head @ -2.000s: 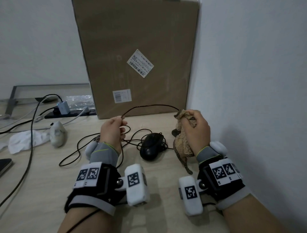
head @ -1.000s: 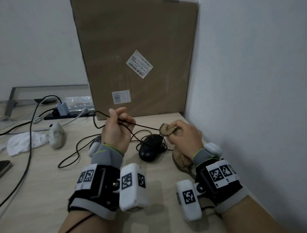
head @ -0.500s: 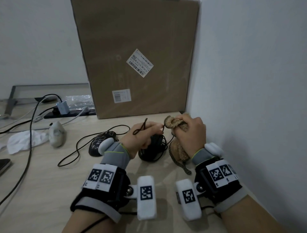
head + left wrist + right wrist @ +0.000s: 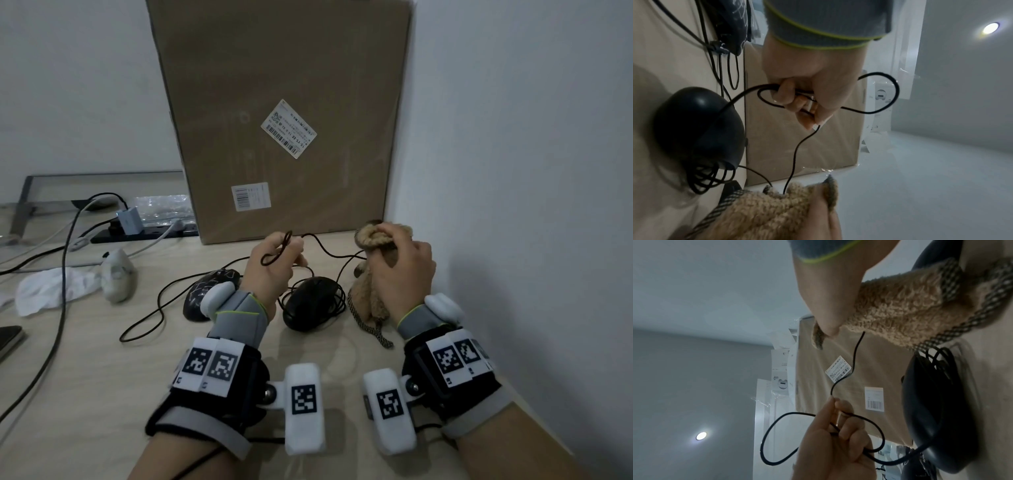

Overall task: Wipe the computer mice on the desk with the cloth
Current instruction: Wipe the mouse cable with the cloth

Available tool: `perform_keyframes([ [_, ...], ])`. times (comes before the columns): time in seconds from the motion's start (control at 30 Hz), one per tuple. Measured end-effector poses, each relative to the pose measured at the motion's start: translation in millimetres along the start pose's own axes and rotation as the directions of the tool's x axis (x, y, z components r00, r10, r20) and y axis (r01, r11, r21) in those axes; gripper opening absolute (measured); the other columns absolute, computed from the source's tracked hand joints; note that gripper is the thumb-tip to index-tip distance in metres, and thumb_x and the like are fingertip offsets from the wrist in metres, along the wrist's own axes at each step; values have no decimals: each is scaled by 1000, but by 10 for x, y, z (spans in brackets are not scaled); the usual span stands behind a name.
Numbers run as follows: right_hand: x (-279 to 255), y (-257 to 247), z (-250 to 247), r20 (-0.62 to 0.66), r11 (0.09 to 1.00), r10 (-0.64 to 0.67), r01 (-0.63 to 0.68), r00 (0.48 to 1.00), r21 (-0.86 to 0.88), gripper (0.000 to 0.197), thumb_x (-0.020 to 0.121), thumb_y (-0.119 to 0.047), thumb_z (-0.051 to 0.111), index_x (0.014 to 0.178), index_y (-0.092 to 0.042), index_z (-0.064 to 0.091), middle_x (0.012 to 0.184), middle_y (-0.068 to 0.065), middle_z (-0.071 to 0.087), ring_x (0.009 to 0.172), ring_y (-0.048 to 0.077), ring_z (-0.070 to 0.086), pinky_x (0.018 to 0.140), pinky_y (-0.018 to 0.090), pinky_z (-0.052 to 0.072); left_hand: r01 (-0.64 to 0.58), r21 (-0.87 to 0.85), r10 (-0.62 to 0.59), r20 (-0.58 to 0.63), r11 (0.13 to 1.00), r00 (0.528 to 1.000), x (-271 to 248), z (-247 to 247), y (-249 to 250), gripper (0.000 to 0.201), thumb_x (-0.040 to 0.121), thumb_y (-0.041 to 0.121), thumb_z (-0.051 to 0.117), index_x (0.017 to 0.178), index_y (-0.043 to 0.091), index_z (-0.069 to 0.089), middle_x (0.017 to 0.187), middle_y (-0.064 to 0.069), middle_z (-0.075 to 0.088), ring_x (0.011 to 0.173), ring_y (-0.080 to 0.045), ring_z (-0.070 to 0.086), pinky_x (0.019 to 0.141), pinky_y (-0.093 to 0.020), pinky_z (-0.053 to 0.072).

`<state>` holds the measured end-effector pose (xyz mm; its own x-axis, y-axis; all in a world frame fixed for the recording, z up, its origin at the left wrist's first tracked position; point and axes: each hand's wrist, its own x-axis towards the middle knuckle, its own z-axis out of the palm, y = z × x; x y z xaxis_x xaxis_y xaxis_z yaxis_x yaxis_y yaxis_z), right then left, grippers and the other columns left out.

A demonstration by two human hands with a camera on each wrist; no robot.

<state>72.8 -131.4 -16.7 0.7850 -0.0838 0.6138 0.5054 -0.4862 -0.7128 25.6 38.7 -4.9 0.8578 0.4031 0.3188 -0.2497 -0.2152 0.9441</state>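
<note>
A plain black mouse [image 4: 310, 303] lies on the desk [image 4: 85, 377] between my hands, its black cable [image 4: 327, 251] coiled around it. My left hand [image 4: 274, 265] is raised above it and grips a loop of that cable [image 4: 875, 94] in curled fingers. The cable runs right into the tan fuzzy cloth [image 4: 375, 240], which my right hand [image 4: 402, 270] holds bunched around it; the cloth's tail [image 4: 371, 329] hangs to the desk. A second black mouse with a pale crackle pattern [image 4: 205, 291] sits left of my left wrist. A grey-white mouse [image 4: 116, 274] lies farther left.
A tall cardboard box [image 4: 281, 116] stands against the back wall. The right wall [image 4: 531, 205] is close to my right hand. A white tissue [image 4: 48, 291], loose cables [image 4: 61, 308], a power strip [image 4: 144, 229] and a dark device [image 4: 8, 339] lie at the left.
My left hand has risen from the black mouse with a loop of cable. My right hand has moved the cloth up and back along the cable, toward the box.
</note>
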Motion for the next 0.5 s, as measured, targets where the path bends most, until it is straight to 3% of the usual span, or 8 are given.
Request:
perform_keyframes([
  [0.07,-1,-17,11,-34,992,26,-21,999,125,33,83,-35,63,116,-33,58,96,-8,50,107,27,50,97,38,38,-62,69,65,-31,996,997,-4,13,-19,20,93,17,54,74,11,54,61,-2,49,41,0,39,41,-14,29],
  [0.13,2,-19,50,-6,953,17,-14,1000,301,43,81,-51,55,121,-37,53,116,-3,57,112,17,52,101,40,41,-104,108,109,-36,989,993,-14,31,-20,18,92,16,57,75,11,58,57,1,46,45,0,41,45,-14,32],
  [0.2,-9,-26,78,110,906,-36,-14,993,423,55,77,-63,47,128,-41,45,130,-6,52,119,11,49,105,37,39,-121,125,123,-12,985,992,-16,40,-18,16,90,16,59,75,12,64,56,3,46,55,-9,42,53,-20,34],
  [0.27,-29,-16,124,267,897,-93,-35,959,440,64,76,-72,39,133,-44,39,138,-9,45,126,8,43,109,36,33,-134,147,132,29,980,991,-29,49,3,15,88,14,60,76,6,66,56,1,44,58,-13,40,53,-23,31],
  [0.37,-50,4,188,482,878,-79,-168,873,448,69,77,-81,27,128,-40,51,137,-1,49,128,14,43,112,41,28,-138,176,118,117,975,986,-63,83,19,22,89,8,59,67,10,63,49,4,44,49,-7,38,46,-20,27],
  [0.43,-85,-38,153,557,910,-172,-84,813,405,46,93,-58,29,128,-39,53,138,-5,49,131,8,40,114,36,26,-136,201,101,178,970,979,-62,101,-12,20,89,3,54,72,-1,62,53,1,48,51,-9,42,48,-21,30],
  [0.5,-89,-64,90,535,916,-238,5,810,400,36,98,-26,42,133,-32,48,138,-11,49,125,-5,42,110,23,28,-136,179,97,211,974,973,-64,96,-37,16,89,2,52,82,-11,60,63,-11,55,61,-17,48,53,-25,36],
])
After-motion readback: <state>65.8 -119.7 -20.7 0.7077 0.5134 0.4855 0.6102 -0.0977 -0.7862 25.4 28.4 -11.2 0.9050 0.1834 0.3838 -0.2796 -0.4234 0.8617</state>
